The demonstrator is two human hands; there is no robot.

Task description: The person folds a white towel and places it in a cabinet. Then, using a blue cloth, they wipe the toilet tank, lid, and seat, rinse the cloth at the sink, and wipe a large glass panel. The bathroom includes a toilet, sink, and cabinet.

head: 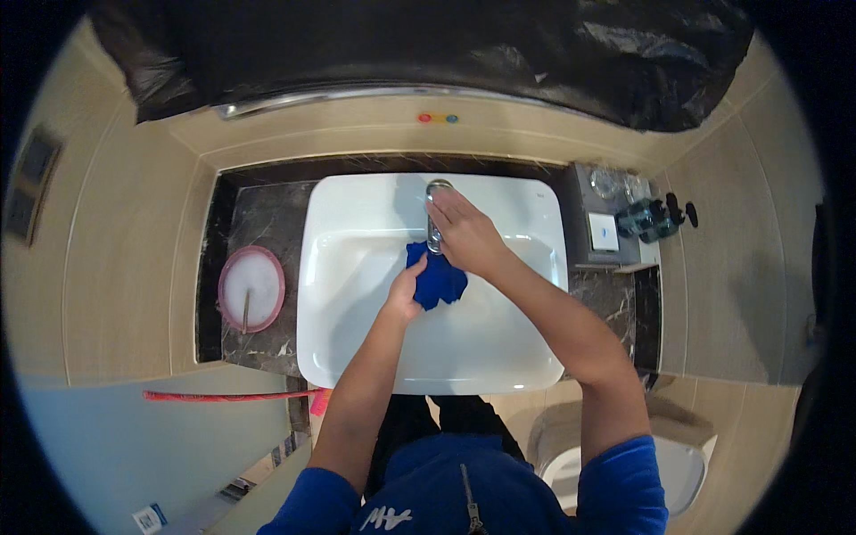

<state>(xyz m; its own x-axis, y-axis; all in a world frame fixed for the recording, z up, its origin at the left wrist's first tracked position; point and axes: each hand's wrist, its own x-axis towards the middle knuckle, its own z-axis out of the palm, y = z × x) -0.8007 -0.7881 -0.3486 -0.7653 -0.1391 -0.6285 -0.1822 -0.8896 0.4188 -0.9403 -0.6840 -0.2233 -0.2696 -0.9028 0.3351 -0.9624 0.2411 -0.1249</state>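
Note:
A blue cloth (438, 282) hangs over the basin of the white sink (361, 200), just under the faucet spout. My left hand (406, 287) grips the cloth by its left side, thumb on top. On the chrome faucet (435, 231) rests my right hand (465, 231), its fingers laid over the handle at the top. Whether those fingers close around the handle is hard to tell. Any water from the spout is hidden by the hand and cloth.
Left on the dark marble counter (267, 210) stands a pink basin (282, 284) of suds with a stick-like handle (245, 311) in it. Pump bottles (645, 221), clear glasses (605, 182) and a grey box (588, 200) sit at right. Black plastic sheeting (401, 47) covers the wall above.

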